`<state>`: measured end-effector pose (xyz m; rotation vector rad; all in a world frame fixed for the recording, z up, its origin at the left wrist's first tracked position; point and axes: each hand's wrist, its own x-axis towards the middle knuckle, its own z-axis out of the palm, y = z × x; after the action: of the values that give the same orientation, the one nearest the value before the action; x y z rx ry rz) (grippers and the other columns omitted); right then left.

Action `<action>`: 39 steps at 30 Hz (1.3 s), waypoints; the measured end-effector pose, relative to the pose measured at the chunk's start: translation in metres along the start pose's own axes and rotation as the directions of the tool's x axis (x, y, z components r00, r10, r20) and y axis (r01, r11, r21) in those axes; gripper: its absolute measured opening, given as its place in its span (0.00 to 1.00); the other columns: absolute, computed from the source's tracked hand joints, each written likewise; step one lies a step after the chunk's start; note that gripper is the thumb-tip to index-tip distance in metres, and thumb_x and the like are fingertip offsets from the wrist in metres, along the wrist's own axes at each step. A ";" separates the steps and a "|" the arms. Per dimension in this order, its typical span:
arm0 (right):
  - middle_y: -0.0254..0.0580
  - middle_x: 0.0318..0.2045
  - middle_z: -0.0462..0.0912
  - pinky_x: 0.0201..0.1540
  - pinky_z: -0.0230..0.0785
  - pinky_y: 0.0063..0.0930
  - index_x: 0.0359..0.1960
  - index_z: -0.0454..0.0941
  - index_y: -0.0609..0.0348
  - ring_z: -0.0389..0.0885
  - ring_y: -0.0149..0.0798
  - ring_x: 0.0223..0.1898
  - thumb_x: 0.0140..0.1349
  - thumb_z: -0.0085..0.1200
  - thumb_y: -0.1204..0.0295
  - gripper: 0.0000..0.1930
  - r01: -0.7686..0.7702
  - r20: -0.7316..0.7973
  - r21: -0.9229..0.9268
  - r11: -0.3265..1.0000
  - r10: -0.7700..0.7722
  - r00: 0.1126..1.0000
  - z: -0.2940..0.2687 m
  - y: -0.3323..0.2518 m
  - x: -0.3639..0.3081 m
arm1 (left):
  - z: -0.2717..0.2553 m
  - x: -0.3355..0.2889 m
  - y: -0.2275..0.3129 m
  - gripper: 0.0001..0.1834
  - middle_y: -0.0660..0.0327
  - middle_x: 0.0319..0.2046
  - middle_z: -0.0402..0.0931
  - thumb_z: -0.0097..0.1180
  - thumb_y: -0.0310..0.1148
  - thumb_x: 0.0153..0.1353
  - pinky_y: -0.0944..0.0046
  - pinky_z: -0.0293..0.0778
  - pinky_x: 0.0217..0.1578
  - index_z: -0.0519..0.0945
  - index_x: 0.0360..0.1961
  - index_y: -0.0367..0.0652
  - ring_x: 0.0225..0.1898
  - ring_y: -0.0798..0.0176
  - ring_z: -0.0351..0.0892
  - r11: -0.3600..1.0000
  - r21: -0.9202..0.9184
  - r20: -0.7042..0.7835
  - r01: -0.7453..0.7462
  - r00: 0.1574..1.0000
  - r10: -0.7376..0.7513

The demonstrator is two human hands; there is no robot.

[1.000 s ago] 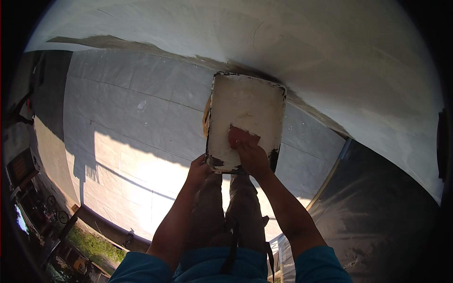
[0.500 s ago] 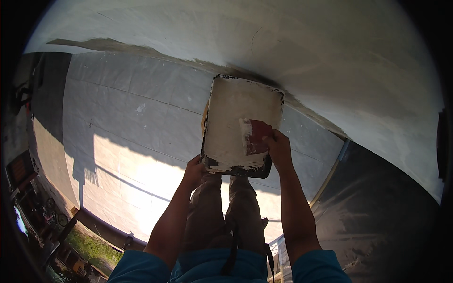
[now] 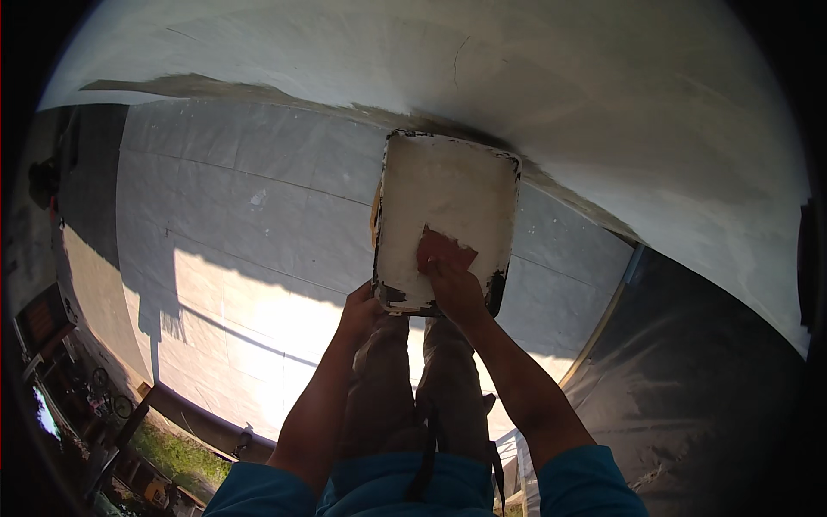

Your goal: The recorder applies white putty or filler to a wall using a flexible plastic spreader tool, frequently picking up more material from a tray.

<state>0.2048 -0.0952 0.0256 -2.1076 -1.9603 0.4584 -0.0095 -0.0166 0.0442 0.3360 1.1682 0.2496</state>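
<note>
My left hand grips the near left corner of a black tray whose inside is coated with whitish paste. Between the fingers of my right hand is a red flat spreader. Its blade lies against the paste in the nearer half of the tray, and the far edge of the blade touches the white layer. Some black shows through along the tray's near end, where the paste is thin or scraped off.
A pale wall with a fine crack rises just beyond the tray. Grey floor panels spread below, with a bright sunlit patch. Dark sheeting covers the right side. Bicycles and grass lie at far lower left.
My right hand has moved left and slightly nearer with the spreader, which has turned in the paste; the white paste on its blade no longer shows. My left hand keeps its hold on the tray.
</note>
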 end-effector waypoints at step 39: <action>0.49 0.27 0.81 0.39 0.76 0.49 0.38 0.76 0.58 0.81 0.53 0.33 0.59 0.55 0.72 0.07 -0.308 0.031 0.193 0.932 0.308 0.951 -0.059 0.037 0.038 | -0.004 0.001 0.002 0.31 0.49 0.49 0.79 0.46 0.18 0.51 0.55 0.83 0.52 0.71 0.61 0.28 0.47 0.53 0.83 1.000 -0.002 0.001 0.026 1.000 -0.026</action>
<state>0.2632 -0.0576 0.0643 -2.2881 -1.5128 0.6783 -0.0130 -0.0137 0.0425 0.3188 1.1706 0.2282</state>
